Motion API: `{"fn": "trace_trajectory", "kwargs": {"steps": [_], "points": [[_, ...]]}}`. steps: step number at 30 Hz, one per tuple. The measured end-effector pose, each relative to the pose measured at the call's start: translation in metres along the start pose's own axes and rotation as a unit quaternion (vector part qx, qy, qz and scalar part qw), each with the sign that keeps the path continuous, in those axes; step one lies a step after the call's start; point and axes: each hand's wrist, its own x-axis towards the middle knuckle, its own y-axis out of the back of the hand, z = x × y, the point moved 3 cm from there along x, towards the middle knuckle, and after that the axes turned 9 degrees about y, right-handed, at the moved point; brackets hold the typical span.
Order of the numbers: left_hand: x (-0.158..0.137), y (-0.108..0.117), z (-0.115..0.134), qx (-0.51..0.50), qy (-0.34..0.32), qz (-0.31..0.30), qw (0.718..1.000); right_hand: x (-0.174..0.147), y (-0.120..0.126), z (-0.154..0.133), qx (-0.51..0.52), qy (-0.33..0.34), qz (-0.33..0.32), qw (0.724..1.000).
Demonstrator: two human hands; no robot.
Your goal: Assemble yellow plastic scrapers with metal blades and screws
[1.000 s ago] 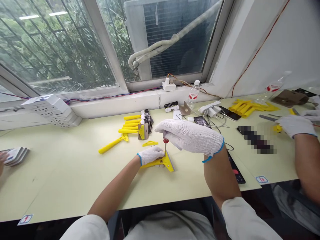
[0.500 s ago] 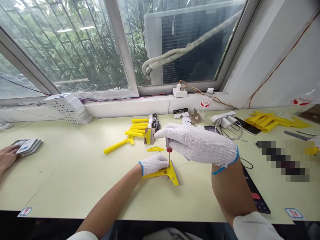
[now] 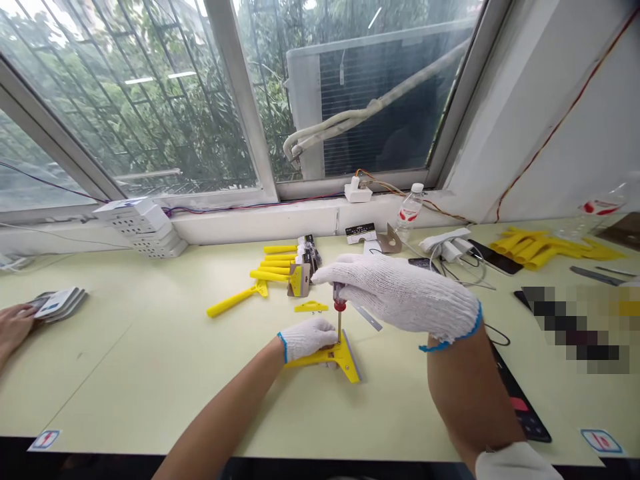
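My left hand (image 3: 309,339), in a white knit glove, is closed around the yellow handle of a scraper (image 3: 344,361) lying on the table. My right hand (image 3: 390,290), gloved too, grips a screwdriver (image 3: 339,307) from above by its handle. The screwdriver stands upright, its tip down on the scraper's head near a screw. Behind the scraper lies a small yellow blade cover (image 3: 311,307) with tiny screws beside it. A loose flat blade (image 3: 370,319) rests partly under my right hand. Another yellow scraper (image 3: 235,300) lies farther left.
Several packaged scrapers (image 3: 280,263) are piled at the back. A bottle (image 3: 410,212), a power strip (image 3: 447,241) and yellow handles (image 3: 535,247) stand or lie at the back right. White boxes (image 3: 145,227) are stacked back left. Another person's hand (image 3: 17,323) touches blister packs (image 3: 60,305).
The view has tilted up slightly, so the table sits lower in the picture. My right hand has shifted slightly, uncovering more of the loose blade. Both grips stay the same.
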Motion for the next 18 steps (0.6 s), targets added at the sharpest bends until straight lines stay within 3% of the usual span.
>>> {"fn": "trace_trajectory", "kwargs": {"steps": [7, 15, 18], "points": [[0.007, 0.0, -0.005, -0.014, -0.015, -0.011, 1.0, 0.001, -0.005, -0.005, -0.047, -0.01, -0.008, 0.999], [0.008, 0.002, -0.009, -0.013, -0.008, 0.006, 1.0, 0.006, -0.016, 0.004, -0.139, -0.092, 0.04, 0.985], [0.006, 0.0, -0.008, -0.004, -0.008, -0.011, 1.0, 0.008, -0.013, 0.003, -0.109, -0.065, 0.033, 0.991]]}}
